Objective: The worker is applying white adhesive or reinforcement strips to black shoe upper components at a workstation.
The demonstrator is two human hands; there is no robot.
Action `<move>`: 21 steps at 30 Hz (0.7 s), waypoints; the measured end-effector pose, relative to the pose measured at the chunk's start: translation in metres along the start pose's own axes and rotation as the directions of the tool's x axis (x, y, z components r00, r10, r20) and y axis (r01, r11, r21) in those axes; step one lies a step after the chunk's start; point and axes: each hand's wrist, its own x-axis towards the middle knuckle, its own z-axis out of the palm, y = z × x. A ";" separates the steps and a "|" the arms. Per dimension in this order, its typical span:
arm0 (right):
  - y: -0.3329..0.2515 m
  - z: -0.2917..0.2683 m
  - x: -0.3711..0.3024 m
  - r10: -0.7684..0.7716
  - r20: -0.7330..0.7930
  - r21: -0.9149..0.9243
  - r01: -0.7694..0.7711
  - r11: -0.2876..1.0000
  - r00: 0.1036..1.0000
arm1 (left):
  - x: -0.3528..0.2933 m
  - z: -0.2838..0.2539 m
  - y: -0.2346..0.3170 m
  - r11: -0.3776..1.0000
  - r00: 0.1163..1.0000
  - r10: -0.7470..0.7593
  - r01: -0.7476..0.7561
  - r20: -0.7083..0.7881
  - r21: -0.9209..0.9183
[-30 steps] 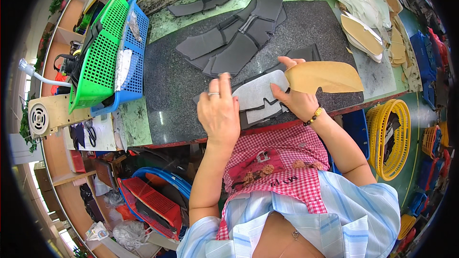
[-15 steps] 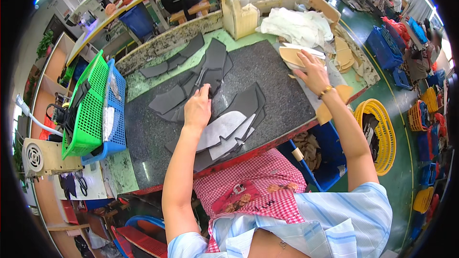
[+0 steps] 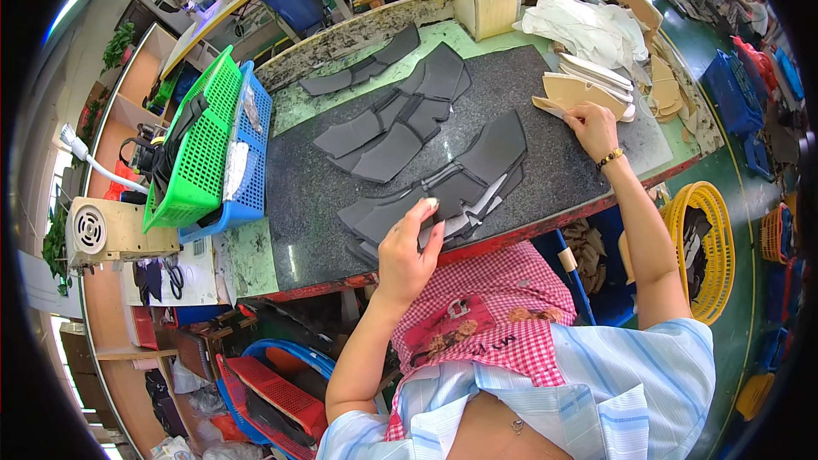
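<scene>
My left hand (image 3: 407, 254) is over the near edge of the closest pile of dark grey cut pieces (image 3: 460, 172), its thumb and forefinger apart with nothing between them. Pale undersides show at that pile's right edge. My right hand (image 3: 594, 129) pinches the near edge of a tan curved piece (image 3: 581, 92), which lies at the front of a stack of white-edged pieces (image 3: 601, 75). Farther back on the black board (image 3: 302, 196) lies another group of overlapping dark grey pieces (image 3: 396, 123). A long dark strip-like piece (image 3: 366, 66) rests beyond it.
Green and blue plastic baskets (image 3: 194, 153) lean at the left, beside a beige machine (image 3: 119, 232). White cloth (image 3: 588, 27) and tan scraps (image 3: 667, 89) lie at the back right. A yellow basket (image 3: 724, 264) and a blue bin (image 3: 611, 221) stand below the bench's right side.
My left hand has moved from the middle pieces to the near pile, where a dark piece now covers the pale ones. My right hand has gone from lying over the tan piece to pinching its edge.
</scene>
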 end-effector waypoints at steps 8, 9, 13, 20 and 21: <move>-0.088 -0.028 -0.058 -0.034 -0.412 0.261 0.153 0.953 0.911 | 0.042 0.044 0.030 0.677 0.939 -0.252 0.343 0.233 -0.652; -0.110 -0.029 -0.075 -0.202 -0.385 0.178 0.287 0.941 0.901 | 0.047 0.054 0.030 0.666 0.943 -0.250 0.332 0.220 -0.668; -0.155 -0.010 -0.099 -0.293 -0.122 0.414 0.317 0.853 0.948 | 0.057 0.078 0.017 0.511 0.923 -0.337 0.344 0.185 -0.788; -0.125 -0.014 -0.083 -0.170 0.084 0.206 0.150 0.967 0.982 | 0.055 0.050 -0.001 0.798 0.950 -0.308 0.227 -0.054 -0.558; -0.129 -0.021 -0.082 -0.170 -0.012 0.299 0.165 0.940 0.985 | 0.054 0.047 0.000 0.803 0.958 -0.288 0.241 0.000 -0.545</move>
